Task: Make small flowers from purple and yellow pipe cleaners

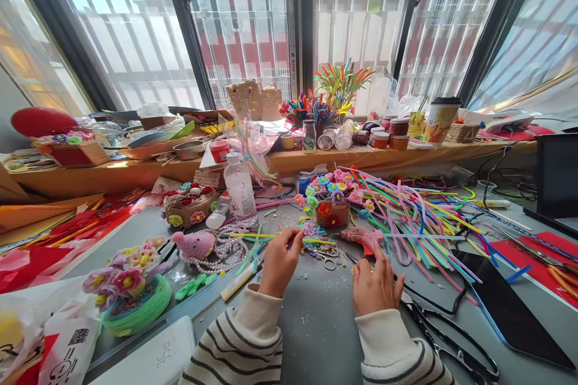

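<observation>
Left fingers [297, 243] pinched narrow, contents unclear; right fingers [382, 260] spread at pink glue gun [362, 237], small scissors [330, 263] between.

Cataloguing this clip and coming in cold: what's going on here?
A person in striped sleeves works at a cluttered craft table. The right hand has its fingers at the handle of a pink glue gun. The left hand has thumb and fingertips together; whether they hold something small can't be made out. Just beyond the hands sits a small flower-covered basket, with loose pipe cleaners to its right.
</observation>
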Demonstrator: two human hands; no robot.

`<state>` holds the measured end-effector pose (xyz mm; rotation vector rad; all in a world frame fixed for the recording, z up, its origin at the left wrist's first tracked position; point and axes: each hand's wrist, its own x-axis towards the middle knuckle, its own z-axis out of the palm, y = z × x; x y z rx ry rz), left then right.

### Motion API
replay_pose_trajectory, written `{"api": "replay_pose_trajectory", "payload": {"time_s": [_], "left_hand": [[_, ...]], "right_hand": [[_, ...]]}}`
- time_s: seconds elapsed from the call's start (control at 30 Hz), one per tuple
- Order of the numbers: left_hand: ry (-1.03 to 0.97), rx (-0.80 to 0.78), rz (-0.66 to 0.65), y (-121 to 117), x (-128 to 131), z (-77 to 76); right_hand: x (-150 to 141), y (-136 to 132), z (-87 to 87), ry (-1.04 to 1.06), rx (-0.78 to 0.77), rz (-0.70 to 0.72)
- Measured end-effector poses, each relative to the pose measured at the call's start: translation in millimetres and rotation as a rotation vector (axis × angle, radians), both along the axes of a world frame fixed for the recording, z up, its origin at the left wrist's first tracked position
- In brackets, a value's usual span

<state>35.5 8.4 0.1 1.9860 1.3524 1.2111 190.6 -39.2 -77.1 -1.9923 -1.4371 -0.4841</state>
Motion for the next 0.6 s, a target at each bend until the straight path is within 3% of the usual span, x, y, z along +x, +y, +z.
{"api": "replay_pose_trajectory", "payload": {"time_s": [0.2, 0.6], "left_hand": [[0.019, -0.018, 0.007, 0.1, 0.8, 2.0], [0.022, -0.021, 0.009, -1.1, 0.6, 2.5]], "right_hand": [[-1.6, -1.6, 2.3, -0.045, -0.122, -0.087], [1.1, 4.3, -1.2, -0.170, -0.169, -0.156]]}}
